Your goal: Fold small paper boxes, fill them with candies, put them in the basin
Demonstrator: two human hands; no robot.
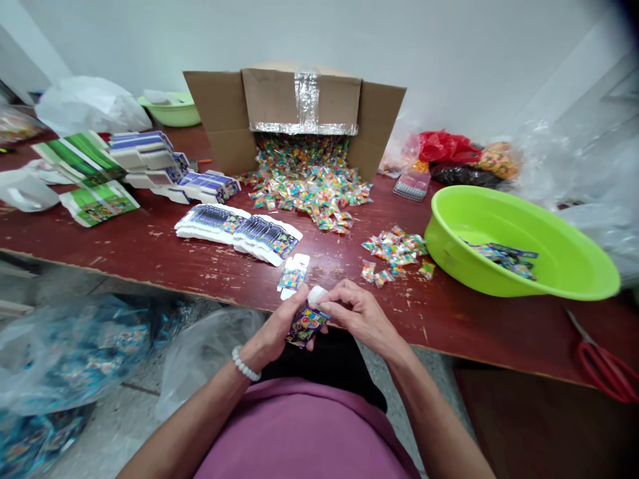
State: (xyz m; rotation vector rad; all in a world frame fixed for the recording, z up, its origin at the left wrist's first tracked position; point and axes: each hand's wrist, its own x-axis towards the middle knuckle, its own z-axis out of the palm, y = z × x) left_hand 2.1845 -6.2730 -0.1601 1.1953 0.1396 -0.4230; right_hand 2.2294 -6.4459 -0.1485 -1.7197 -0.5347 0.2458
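My left hand [279,327] is wrapped round a small dark printed carton [308,322] with colourful pictures on it, held near the table's front edge above my lap. At its top end a white flap [317,295] stands up, and the fingers of my right hand [360,313] pinch it. Just beyond lies a single printed carton [294,271] with white flaps. Behind that is a row of stacked flat cartons [239,229]. To the right is a small heap of wrapped candies [395,249]; whether the held carton contains anything is hidden.
A big cardboard box [219,126] spills wrapped candies [309,193] onto the red table [200,273]. On the right stand a green basin [479,279] holding printed packets and red-handled scissors [602,366]. Green and purple carton stacks [84,159] lie left; plastic bags [80,359] fill the floor.
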